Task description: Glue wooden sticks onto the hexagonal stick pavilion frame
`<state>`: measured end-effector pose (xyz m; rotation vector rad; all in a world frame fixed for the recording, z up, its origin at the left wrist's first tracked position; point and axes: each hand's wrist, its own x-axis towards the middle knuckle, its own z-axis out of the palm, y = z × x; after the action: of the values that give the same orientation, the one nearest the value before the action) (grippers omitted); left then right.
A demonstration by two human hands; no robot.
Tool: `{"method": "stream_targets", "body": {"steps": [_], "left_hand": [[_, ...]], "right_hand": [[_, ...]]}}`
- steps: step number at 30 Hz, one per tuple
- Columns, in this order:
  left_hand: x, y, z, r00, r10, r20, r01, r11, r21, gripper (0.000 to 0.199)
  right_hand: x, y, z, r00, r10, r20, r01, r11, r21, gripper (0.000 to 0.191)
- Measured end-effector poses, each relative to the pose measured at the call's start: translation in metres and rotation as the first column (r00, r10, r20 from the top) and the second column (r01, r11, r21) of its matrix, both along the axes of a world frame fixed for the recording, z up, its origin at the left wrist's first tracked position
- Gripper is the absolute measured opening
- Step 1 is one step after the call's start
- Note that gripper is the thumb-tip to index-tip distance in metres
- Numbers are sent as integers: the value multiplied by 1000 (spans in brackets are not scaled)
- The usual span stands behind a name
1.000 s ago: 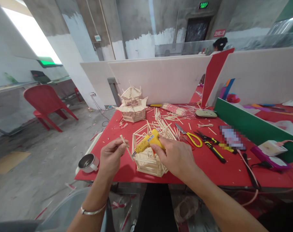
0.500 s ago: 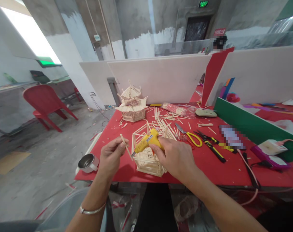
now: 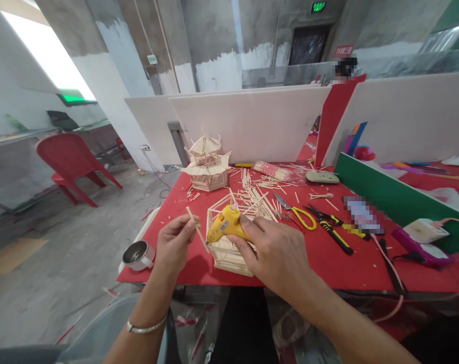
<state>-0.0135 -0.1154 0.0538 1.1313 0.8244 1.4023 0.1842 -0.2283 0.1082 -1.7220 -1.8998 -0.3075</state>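
Between the thumb and fingers of my left hand (image 3: 177, 241) is a thin wooden stick (image 3: 197, 228), held at a slant. My right hand (image 3: 277, 247) grips a yellow hot glue gun (image 3: 225, 225), its nozzle at the lower end of the stick. Behind and below the gun stands an open frame of wooden sticks (image 3: 231, 260) on the red tabletop, partly hidden by the gun and my right hand. A finished-looking stick pagoda (image 3: 207, 164) stands farther back on the left.
Loose sticks (image 3: 262, 199) lie behind the frame. To the right are yellow-handled scissors (image 3: 304, 217), pliers (image 3: 333, 235) and a purple power strip (image 3: 422, 250) with cables. A metal mug (image 3: 138, 255) sits at the left edge. Upright boards (image 3: 248, 126) close off the back.
The glue gun has tilted and shifted slightly left, its nozzle still at the stick's lower end. My right hand has turned with it; my left hand has barely moved.
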Motion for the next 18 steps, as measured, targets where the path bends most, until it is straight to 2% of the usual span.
{"method": "stream_targets", "body": {"steps": [9, 18], "left_hand": [[0, 1, 0, 1000, -8, -14, 8, 1000, 7, 23], [2, 0, 6, 999, 11, -37, -11, 1000, 2, 25]], "right_hand": [[6, 7, -5, 992, -106, -65, 98, 987, -128, 34], [8, 9, -5, 991, -114, -70, 103, 985, -135, 33]]}}
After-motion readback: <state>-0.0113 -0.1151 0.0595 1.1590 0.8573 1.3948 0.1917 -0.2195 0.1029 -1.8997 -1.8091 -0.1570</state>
